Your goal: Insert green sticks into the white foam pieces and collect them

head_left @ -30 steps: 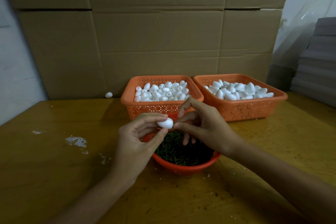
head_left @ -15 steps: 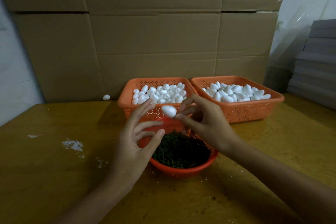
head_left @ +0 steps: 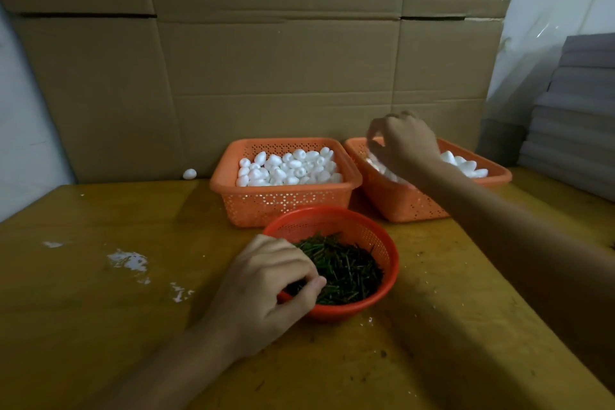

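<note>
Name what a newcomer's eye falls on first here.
Two orange baskets of white foam pieces stand side by side at the back of the table: the left basket and the right basket, with the right hand over it. In front, the left hand pinches green sticks in a round orange bowl.

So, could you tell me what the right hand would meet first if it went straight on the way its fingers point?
Most likely the foam pieces in the right basket: the right hand hangs over it, fingers pointing down. Blur hides whether they touch.
</note>
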`<state>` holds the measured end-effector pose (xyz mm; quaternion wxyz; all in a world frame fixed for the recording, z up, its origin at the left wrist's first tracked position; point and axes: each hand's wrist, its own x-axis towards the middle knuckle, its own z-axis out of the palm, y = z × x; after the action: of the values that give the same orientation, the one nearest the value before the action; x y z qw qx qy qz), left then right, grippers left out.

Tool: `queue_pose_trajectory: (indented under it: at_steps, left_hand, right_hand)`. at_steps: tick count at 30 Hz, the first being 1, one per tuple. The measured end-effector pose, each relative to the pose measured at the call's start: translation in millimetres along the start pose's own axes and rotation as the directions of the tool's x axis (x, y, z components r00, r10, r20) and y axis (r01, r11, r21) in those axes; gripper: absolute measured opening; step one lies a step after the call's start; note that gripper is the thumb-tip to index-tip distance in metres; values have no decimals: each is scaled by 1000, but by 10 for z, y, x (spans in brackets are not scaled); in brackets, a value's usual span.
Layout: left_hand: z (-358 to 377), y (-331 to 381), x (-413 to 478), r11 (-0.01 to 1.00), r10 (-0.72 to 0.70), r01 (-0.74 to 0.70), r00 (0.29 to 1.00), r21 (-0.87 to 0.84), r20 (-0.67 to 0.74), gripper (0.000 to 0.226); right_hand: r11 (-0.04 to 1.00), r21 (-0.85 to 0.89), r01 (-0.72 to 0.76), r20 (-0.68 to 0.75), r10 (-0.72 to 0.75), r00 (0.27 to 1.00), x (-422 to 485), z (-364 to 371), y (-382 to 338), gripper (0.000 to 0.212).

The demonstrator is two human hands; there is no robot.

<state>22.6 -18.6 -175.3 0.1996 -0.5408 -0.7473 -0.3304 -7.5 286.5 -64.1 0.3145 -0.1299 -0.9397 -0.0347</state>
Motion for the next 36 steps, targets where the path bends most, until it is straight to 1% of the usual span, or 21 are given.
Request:
queue_pose_trajectory:
  at_steps: [1,2,3,5,7,8,10,12,14,16,18,19,21,23,24,25,27,29,30,32,36]
  left_hand:
    - [-1,-1,-4,1000,2,-2,1000,3,-1,43]
    - [-3,0,-7,1000,5,-5,1000,7,-2,44]
    - [-2,7,-5,1000,7,-7,1000,11,-3,44]
    - [4,17,-1,1000,12,-12,1000,16,-7,42]
    - [3,19,-3,1000,8,-7,1000,14,-14,39]
    - [0,16,-5,1000,9,-9,1000,13,-15,38]
    - [0,13,1,1000,19,-18,1000,18,-19,37]
    - [-2,19,4,999,24,-23,999,24,-26,36]
    - [-12,36,8,1000,15,-15,1000,15,-24,35]
    - [-24,45,4,1000,-17,17,1000,-16,-22,31]
    - [-29,38,-10,993,-71,67,997,-98,-40,30]
    - [-24,32,-15,979,-109,96,992,-179,-65,35]
    - [-7,14,-10,914,-214,139,963,-381,-163,50]
    - [-13,-5,15,821,-353,177,904,-542,-239,64]
    - [-24,-15,29,777,-413,194,875,-599,-252,69]
    - [-36,-32,37,737,-461,206,850,-644,-255,73]
    - [-53,-68,43,679,-515,220,823,-701,-241,71]
    - [-59,-85,43,666,-524,227,820,-710,-229,55]
    - [-58,-87,46,673,-518,232,826,-703,-223,45]
    - [-54,-85,56,676,-503,240,841,-697,-198,33]
    - [-54,-104,68,644,-532,270,830,-716,-165,29]
  right_hand:
    - [998,36,52,8,-52,999,23,11,-127,18]
    - [991,82,102,48,-106,993,50,32,-253,18]
    - [982,119,149,119,-164,979,76,67,-371,18]
    - [965,142,221,302,-255,919,126,145,-562,24]
    - [963,96,250,455,-266,850,185,208,-682,28]
    - [965,71,254,501,-255,827,215,228,-715,30]
    - [971,42,237,551,-221,805,266,242,-755,30]
    - [975,8,221,570,-187,800,293,258,-800,28]
    - [979,-32,202,549,-152,822,292,302,-832,28]
    - [988,-13,156,471,-131,872,280,316,-834,27]
    - [993,94,70,308,-96,947,256,270,-830,27]
    - [982,178,61,217,-99,971,221,226,-832,26]
    - [907,402,124,86,-173,981,66,83,-868,26]
    - [756,614,226,10,-294,956,-199,-133,-916,23]
    - [694,666,273,-19,-350,937,-354,-239,-928,22]
    - [657,686,313,-33,-401,915,-508,-330,-937,21]
    - [646,668,370,2,-499,867,-788,-450,-947,24]
    - [678,591,437,44,-568,822,-963,-500,-956,31]
    - [696,552,459,48,-576,816,-1006,-503,-961,33]
    - [722,518,459,28,-550,835,-1045,-507,-955,35]
    - [750,451,484,-39,-526,850,-1068,-493,-943,44]
